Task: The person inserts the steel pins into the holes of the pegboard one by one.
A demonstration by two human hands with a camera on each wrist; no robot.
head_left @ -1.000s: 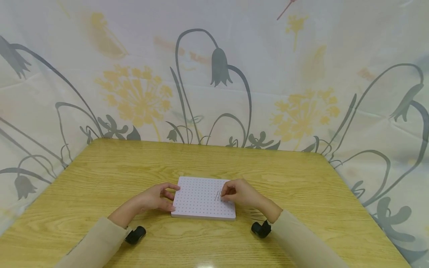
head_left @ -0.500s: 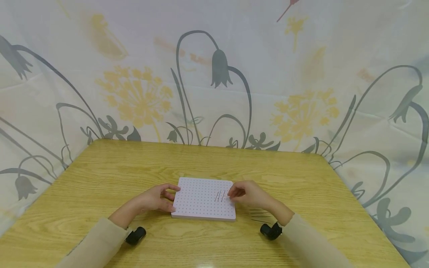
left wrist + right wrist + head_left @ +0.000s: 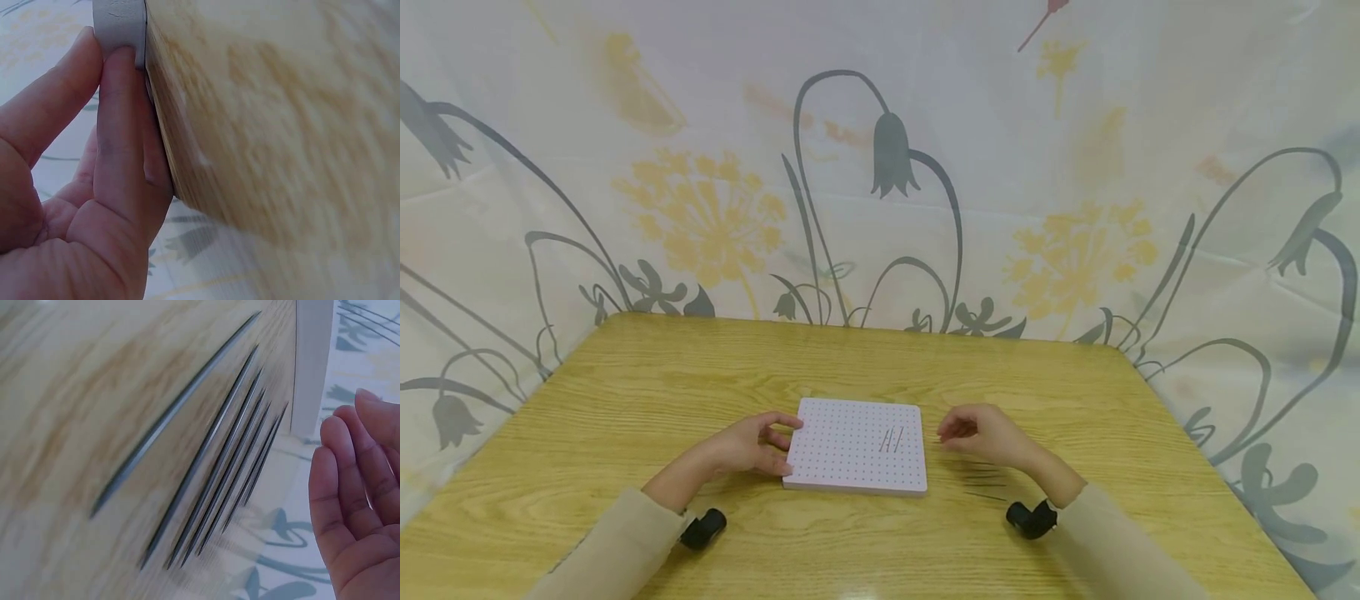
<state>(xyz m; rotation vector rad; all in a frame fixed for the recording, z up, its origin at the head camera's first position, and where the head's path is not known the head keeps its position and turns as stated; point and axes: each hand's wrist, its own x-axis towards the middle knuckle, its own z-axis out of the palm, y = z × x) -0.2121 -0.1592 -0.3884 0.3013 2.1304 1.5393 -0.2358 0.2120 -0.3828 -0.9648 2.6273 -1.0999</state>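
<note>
A white board with a grid of small holes (image 3: 850, 437) lies on the wooden table. Three thin dark needles (image 3: 891, 439) stand in its right half, rising from its face and leaning a little. My left hand (image 3: 752, 442) rests against the board's left edge, thumb near the front corner and index finger farther back. In the left wrist view its fingertips (image 3: 119, 59) press on the board's side. My right hand (image 3: 981, 433) hovers just right of the board, fingers loosely bent and holding nothing. Below it, several loose needles (image 3: 206, 456) lie side by side, tapering at both ends.
The wooden table (image 3: 850, 550) reaches back to a pale cloth wall (image 3: 880, 250) printed with grey and yellow flowers. A black wrist camera (image 3: 703, 528) sits by the left sleeve, another black camera (image 3: 1032, 519) by the right.
My right hand has drawn off the board to the right, leaving three needles in view where two showed beside the fingers earlier. My left hand and the board have stayed put.
</note>
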